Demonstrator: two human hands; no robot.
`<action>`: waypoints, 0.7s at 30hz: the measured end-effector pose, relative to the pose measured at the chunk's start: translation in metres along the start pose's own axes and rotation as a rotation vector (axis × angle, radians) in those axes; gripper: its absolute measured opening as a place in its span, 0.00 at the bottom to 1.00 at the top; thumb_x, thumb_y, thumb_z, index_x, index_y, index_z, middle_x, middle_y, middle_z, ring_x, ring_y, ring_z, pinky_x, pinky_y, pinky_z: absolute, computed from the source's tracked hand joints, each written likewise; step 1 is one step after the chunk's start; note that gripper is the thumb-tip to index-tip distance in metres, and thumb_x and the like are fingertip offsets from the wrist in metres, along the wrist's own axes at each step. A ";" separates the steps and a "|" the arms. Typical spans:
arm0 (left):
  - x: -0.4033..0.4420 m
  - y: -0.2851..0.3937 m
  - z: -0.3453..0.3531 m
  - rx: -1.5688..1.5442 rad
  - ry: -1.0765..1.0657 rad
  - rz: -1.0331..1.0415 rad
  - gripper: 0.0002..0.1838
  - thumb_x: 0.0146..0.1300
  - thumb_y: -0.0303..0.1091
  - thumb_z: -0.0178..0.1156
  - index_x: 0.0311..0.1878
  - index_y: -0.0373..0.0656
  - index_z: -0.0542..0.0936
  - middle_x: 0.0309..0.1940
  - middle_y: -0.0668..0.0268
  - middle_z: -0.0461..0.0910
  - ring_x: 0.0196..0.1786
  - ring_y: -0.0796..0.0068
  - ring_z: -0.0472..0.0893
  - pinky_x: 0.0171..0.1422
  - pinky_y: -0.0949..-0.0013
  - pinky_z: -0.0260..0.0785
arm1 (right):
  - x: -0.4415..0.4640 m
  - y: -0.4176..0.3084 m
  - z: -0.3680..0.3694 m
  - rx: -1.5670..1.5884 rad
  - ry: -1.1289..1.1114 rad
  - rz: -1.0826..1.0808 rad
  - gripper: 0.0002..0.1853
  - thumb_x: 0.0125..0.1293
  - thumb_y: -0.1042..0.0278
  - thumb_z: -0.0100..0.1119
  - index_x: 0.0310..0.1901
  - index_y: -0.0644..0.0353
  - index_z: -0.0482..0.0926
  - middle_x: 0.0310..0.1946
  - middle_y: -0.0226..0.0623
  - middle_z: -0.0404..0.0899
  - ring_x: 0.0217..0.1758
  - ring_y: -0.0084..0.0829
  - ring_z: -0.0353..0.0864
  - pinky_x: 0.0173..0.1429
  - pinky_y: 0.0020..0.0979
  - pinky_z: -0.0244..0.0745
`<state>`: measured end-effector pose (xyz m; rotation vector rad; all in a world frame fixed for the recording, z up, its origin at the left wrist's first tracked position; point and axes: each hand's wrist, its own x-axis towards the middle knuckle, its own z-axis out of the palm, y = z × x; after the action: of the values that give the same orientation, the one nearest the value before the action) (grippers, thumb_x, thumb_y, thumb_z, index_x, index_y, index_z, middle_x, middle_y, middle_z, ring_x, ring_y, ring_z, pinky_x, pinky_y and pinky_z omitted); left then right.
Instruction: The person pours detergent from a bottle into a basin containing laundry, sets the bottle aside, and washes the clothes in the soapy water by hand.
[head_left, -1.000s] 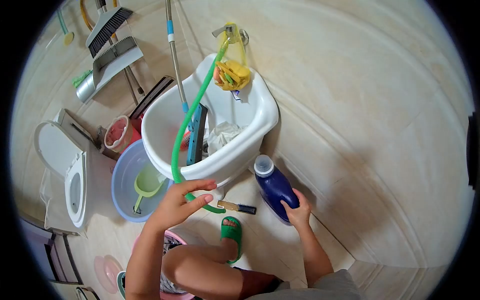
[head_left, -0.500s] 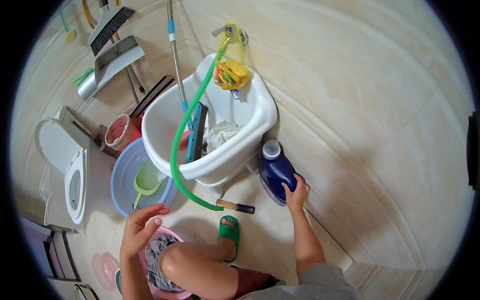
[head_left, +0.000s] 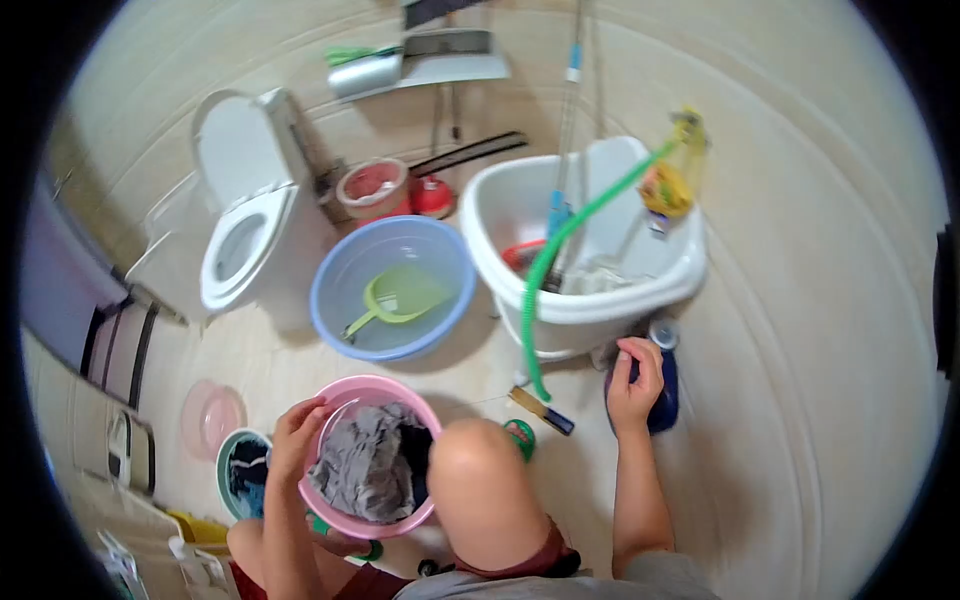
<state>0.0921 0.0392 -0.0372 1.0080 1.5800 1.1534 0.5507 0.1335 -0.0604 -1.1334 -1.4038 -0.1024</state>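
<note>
Grey clothes (head_left: 360, 465) lie in the pink basin (head_left: 400, 383) before you, and your left hand (head_left: 293, 437) is at its rim, though I can't tell whether it grips. Your right hand (head_left: 637, 387), thumb and fingers narrowly parted, overlaps the bottle (head_left: 666, 398) standing beside the tub (head_left: 572, 336).

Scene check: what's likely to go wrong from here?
1. Brush lies on the floor near the green slipper; a step could land on it.
2. Right hand overlaps the blue bottle in view, contact unclear; a bump might tip it.
3. Left hand is at one side of the pink basin's rim; a one-sided pull might tilt the clothes.
</note>
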 end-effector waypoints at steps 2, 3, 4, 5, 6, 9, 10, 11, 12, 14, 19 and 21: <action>-0.001 -0.024 -0.014 0.002 0.068 -0.027 0.19 0.65 0.34 0.58 0.54 0.30 0.76 0.44 0.60 0.82 0.48 0.75 0.78 0.55 0.73 0.68 | 0.023 -0.042 0.042 0.135 -0.174 -0.048 0.07 0.55 0.81 0.55 0.34 0.61 0.79 0.34 0.39 0.79 0.40 0.40 0.77 0.48 0.36 0.70; 0.000 -0.038 -0.023 0.003 0.094 -0.038 0.19 0.64 0.35 0.60 0.53 0.31 0.77 0.45 0.60 0.81 0.48 0.75 0.77 0.55 0.72 0.68 | 0.036 -0.067 0.064 0.200 -0.266 -0.121 0.07 0.54 0.82 0.55 0.34 0.60 0.79 0.34 0.39 0.79 0.41 0.40 0.77 0.49 0.36 0.69; 0.001 -0.053 -0.030 -0.031 0.137 -0.060 0.20 0.64 0.36 0.60 0.54 0.31 0.76 0.46 0.59 0.81 0.49 0.74 0.77 0.56 0.71 0.68 | 0.047 -0.092 0.088 0.247 -0.380 -0.212 0.06 0.55 0.80 0.56 0.34 0.60 0.79 0.34 0.38 0.79 0.41 0.40 0.77 0.49 0.37 0.69; 0.000 -0.065 -0.035 -0.066 0.178 -0.085 0.21 0.63 0.36 0.61 0.54 0.31 0.76 0.47 0.58 0.80 0.50 0.72 0.77 0.56 0.70 0.67 | 0.054 -0.115 0.110 0.292 -0.496 -0.302 0.06 0.55 0.78 0.57 0.34 0.60 0.79 0.34 0.38 0.79 0.42 0.40 0.77 0.50 0.37 0.68; -0.002 -0.074 -0.041 -0.083 0.218 -0.098 0.21 0.63 0.36 0.61 0.54 0.31 0.76 0.47 0.58 0.80 0.50 0.72 0.77 0.56 0.70 0.67 | 0.057 -0.135 0.131 0.322 -0.525 -0.318 0.06 0.55 0.78 0.57 0.34 0.60 0.79 0.34 0.38 0.79 0.42 0.40 0.77 0.50 0.37 0.68; -0.002 -0.102 -0.050 -0.052 0.313 -0.130 0.24 0.63 0.37 0.61 0.57 0.30 0.74 0.52 0.54 0.78 0.54 0.67 0.77 0.59 0.68 0.67 | 0.044 -0.179 0.185 0.369 -0.951 -0.487 0.06 0.57 0.73 0.57 0.36 0.60 0.80 0.36 0.38 0.80 0.44 0.41 0.77 0.53 0.38 0.68; 0.000 -0.115 -0.051 -0.041 0.348 -0.101 0.25 0.62 0.38 0.61 0.57 0.30 0.74 0.53 0.52 0.78 0.55 0.65 0.77 0.60 0.66 0.67 | 0.032 -0.184 0.204 0.318 -1.087 -0.548 0.07 0.57 0.71 0.57 0.37 0.59 0.80 0.37 0.40 0.80 0.45 0.41 0.77 0.53 0.39 0.69; 0.003 -0.133 -0.053 -0.052 0.376 -0.116 0.25 0.62 0.38 0.61 0.57 0.30 0.74 0.53 0.52 0.78 0.55 0.65 0.77 0.60 0.66 0.67 | 0.020 -0.191 0.220 0.260 -1.217 -0.612 0.08 0.58 0.69 0.57 0.38 0.59 0.81 0.37 0.42 0.80 0.45 0.42 0.78 0.52 0.40 0.70; 0.008 -0.150 -0.054 0.056 0.381 -0.067 0.27 0.60 0.40 0.62 0.58 0.30 0.73 0.54 0.50 0.76 0.57 0.61 0.76 0.61 0.64 0.66 | 0.011 -0.201 0.232 0.201 -1.354 -0.550 0.10 0.58 0.67 0.57 0.40 0.58 0.81 0.39 0.45 0.81 0.48 0.46 0.78 0.54 0.43 0.71; 0.008 -0.165 -0.054 0.152 0.398 -0.021 0.29 0.59 0.42 0.62 0.58 0.30 0.72 0.55 0.47 0.75 0.58 0.57 0.75 0.63 0.61 0.65 | -0.033 -0.193 0.266 0.184 -1.451 -0.453 0.11 0.58 0.66 0.57 0.41 0.59 0.81 0.40 0.46 0.81 0.49 0.48 0.77 0.54 0.44 0.71; -0.002 -0.181 -0.042 0.537 0.448 -0.144 0.35 0.57 0.43 0.61 0.63 0.34 0.66 0.59 0.45 0.68 0.64 0.48 0.66 0.69 0.55 0.58 | -0.138 -0.182 0.290 0.017 -1.663 -0.212 0.15 0.58 0.63 0.58 0.45 0.59 0.81 0.45 0.50 0.80 0.54 0.52 0.75 0.57 0.45 0.71; 0.000 -0.203 -0.038 0.582 0.468 -0.098 0.35 0.57 0.45 0.60 0.65 0.35 0.65 0.61 0.45 0.67 0.65 0.48 0.65 0.70 0.54 0.56 | -0.173 -0.172 0.294 -0.078 -1.674 -0.281 0.22 0.58 0.60 0.60 0.54 0.58 0.76 0.56 0.50 0.74 0.60 0.50 0.71 0.62 0.44 0.68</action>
<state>0.0353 -0.0166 -0.2280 1.0482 2.4029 0.9153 0.1850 0.1465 -0.1705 -0.9962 -3.0177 0.7782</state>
